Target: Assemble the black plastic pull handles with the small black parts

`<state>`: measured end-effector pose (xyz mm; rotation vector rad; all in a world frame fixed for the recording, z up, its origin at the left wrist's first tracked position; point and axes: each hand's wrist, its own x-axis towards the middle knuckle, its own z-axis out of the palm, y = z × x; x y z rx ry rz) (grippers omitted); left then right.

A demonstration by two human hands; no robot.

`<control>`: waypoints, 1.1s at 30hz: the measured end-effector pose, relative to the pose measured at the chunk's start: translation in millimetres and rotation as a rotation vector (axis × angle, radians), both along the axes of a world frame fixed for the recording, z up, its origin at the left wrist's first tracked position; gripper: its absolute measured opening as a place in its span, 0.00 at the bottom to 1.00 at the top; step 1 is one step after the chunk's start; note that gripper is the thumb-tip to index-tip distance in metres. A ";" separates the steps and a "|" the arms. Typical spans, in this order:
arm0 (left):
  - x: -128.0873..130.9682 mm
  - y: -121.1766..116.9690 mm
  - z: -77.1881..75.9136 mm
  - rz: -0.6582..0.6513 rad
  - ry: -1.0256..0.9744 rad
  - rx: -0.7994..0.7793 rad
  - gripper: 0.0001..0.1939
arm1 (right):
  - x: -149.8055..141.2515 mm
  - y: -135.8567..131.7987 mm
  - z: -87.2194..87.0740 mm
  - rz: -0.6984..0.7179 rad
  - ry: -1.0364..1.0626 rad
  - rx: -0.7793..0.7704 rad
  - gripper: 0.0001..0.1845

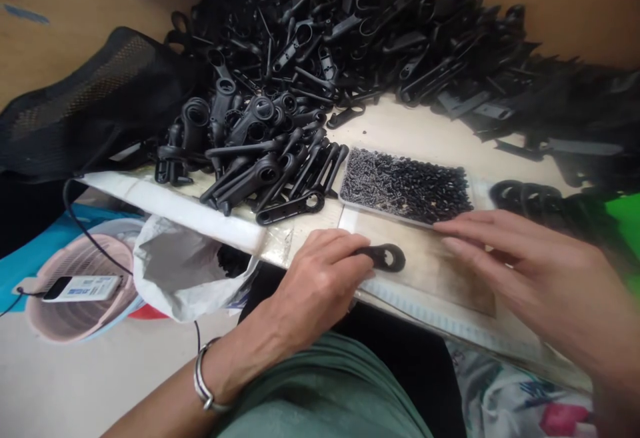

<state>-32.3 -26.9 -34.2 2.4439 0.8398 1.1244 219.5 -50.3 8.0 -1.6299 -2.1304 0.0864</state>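
My left hand [327,278] is closed around a black plastic handle-like part [393,258]. The part's ring-shaped end sticks out to the right of my fingers, while the rest is hidden in my grip. At the near right corner of a clear shallow tray [385,213], my right hand [520,265] has its thumb and fingers close together in a pinch. Whatever lies between those fingertips is too small or hidden to make out. Small springs [367,181] fill the tray's left side, and small black pieces [435,188] fill its right.
Black plastic parts [270,178] lie left of the tray, with a large heap [360,31] behind. More ring-ended parts [530,195] lie at right. Below the table edge are a white bag [175,271] and a pink basket [50,305] with a cabled phone-like device [83,288].
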 end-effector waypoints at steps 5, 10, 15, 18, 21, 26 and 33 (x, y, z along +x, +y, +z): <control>-1.2 1.6 -2.0 -0.022 -0.010 -0.041 0.09 | -11.2 1.3 9.3 0.121 0.050 -0.005 0.12; -1.2 2.1 -2.2 -0.020 -0.011 -0.037 0.08 | -30.2 0.7 3.9 0.300 0.144 -0.055 0.07; -0.2 1.8 -2.2 -0.015 -0.016 -0.024 0.08 | -34.5 3.4 -8.7 0.414 0.071 0.010 0.13; 0.0 1.9 -2.2 -0.020 -0.017 -0.028 0.08 | -33.7 8.5 -8.8 0.465 0.041 0.016 0.13; -0.1 2.1 -1.9 -0.027 -0.020 -0.040 0.09 | -33.3 13.5 -6.6 0.476 -0.009 -0.010 0.10; -0.6 2.2 -1.2 -0.049 -0.027 -0.058 0.10 | -32.2 18.0 -3.4 0.491 -0.036 -0.038 0.09; -1.1 2.1 -2.7 -0.046 -0.023 -0.075 0.10 | -29.9 21.7 0.2 0.547 -0.017 -0.057 0.10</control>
